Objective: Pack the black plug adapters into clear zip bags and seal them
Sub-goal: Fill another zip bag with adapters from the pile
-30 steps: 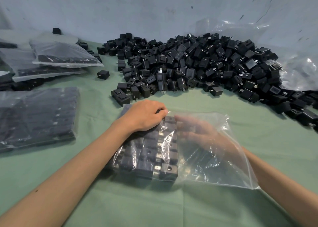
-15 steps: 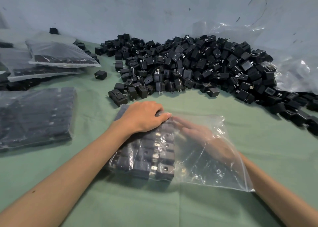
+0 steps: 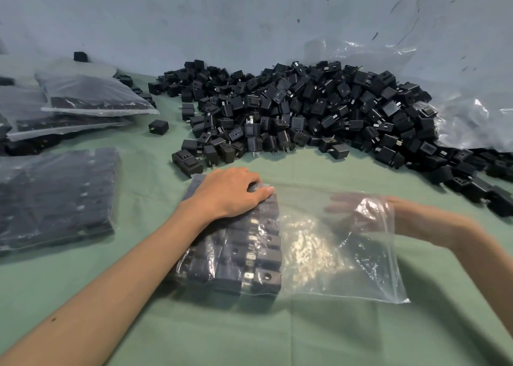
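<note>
The left forearm (image 3: 133, 257) reaches in from the lower left. The left hand (image 3: 227, 193) lies palm down, its fingers (image 3: 254, 178) close together and loosely bent at the tips, with the thumb stretched out beside them. The right forearm (image 3: 444, 226) enters from the right, and the blurred right hand (image 3: 358, 210) is held flat, its straight fingers (image 3: 337, 206) pointing toward the left fingers and apart from them.

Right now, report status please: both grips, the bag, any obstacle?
Left grip presses bagged plug adapters. Right grip reaches inside clear zip bag, mouth unsealed. Loose adapter pile behind, apart.
</note>
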`<action>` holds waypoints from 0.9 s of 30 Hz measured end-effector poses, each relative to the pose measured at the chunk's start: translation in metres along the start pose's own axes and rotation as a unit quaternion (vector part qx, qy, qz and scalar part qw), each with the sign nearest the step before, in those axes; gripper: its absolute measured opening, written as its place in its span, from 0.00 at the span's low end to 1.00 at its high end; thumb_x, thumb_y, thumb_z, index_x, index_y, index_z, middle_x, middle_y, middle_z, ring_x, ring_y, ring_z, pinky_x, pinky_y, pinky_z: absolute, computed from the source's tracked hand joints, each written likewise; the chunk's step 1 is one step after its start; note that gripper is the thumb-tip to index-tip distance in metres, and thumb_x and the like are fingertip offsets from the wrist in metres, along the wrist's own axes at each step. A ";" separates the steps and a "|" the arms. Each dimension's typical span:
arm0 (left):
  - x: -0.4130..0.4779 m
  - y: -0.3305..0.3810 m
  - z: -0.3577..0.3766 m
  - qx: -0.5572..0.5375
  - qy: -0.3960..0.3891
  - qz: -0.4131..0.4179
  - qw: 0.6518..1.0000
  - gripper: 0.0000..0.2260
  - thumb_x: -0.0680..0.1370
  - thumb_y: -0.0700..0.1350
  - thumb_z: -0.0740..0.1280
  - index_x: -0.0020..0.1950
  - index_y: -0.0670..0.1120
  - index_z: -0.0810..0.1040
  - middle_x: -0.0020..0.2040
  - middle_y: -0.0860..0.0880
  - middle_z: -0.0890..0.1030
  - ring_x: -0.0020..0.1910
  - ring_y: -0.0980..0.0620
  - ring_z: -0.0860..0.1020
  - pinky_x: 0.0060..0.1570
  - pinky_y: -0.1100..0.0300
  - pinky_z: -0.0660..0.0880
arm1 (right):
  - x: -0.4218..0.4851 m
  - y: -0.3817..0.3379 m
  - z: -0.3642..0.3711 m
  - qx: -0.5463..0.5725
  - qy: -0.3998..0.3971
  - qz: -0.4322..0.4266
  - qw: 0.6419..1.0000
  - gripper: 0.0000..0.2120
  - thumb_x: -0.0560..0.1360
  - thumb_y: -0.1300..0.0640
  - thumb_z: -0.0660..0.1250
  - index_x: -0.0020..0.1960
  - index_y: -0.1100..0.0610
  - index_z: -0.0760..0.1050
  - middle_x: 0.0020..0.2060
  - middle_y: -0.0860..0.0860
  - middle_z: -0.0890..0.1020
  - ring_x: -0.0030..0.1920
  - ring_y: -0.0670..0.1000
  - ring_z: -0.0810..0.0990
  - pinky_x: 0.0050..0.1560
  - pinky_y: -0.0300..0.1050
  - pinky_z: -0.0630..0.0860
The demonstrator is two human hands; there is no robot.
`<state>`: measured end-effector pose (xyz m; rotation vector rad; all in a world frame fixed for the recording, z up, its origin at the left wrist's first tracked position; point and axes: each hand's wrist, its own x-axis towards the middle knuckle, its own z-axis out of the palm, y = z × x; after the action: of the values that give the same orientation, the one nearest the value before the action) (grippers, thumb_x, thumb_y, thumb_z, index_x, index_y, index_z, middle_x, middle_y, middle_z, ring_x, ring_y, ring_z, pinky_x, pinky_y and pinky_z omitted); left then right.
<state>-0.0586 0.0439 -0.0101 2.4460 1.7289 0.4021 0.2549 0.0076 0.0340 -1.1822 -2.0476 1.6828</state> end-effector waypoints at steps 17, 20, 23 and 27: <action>0.001 -0.003 0.000 -0.009 -0.002 0.002 1.000 0.20 0.76 0.68 0.54 0.51 0.55 0.76 0.47 0.57 0.75 0.47 0.54 0.72 0.44 0.56 0.67 | 0.137 0.042 -0.089 -0.407 0.385 0.034 0.827 0.16 0.75 0.58 0.68 0.62 0.53 0.75 0.59 0.54 0.71 0.58 0.58 0.74 0.60 0.49 0.70; 0.001 -0.002 0.000 -0.014 -0.004 0.000 1.000 0.20 0.76 0.67 0.54 0.51 0.55 0.76 0.47 0.57 0.75 0.47 0.54 0.72 0.45 0.56 0.67 | 0.125 0.043 -0.095 -0.424 0.376 0.053 0.823 0.15 0.74 0.54 0.70 0.59 0.53 0.73 0.50 0.51 0.69 0.48 0.57 0.75 0.48 0.47 0.70; 0.001 -0.002 -0.001 -0.015 -0.003 -0.001 1.000 0.20 0.76 0.67 0.54 0.51 0.55 0.77 0.47 0.57 0.75 0.47 0.54 0.72 0.45 0.56 0.68 | 0.106 0.042 -0.089 -0.454 0.354 0.101 0.811 0.16 0.76 0.51 0.68 0.61 0.52 0.70 0.51 0.53 0.70 0.48 0.58 0.74 0.48 0.47 0.69; 0.000 -0.003 -0.001 -0.014 -0.002 0.002 1.000 0.20 0.76 0.68 0.54 0.50 0.55 0.76 0.47 0.57 0.74 0.46 0.54 0.72 0.44 0.56 0.66 | 0.061 0.040 -0.067 -0.402 0.368 0.066 0.836 0.10 0.76 0.56 0.69 0.55 0.58 0.74 0.50 0.56 0.77 0.47 0.54 0.77 0.49 0.47 0.71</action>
<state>-0.0613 0.0450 -0.0093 2.4289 1.7063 0.4171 0.2752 0.0991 0.0003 -1.8432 -2.1368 0.1677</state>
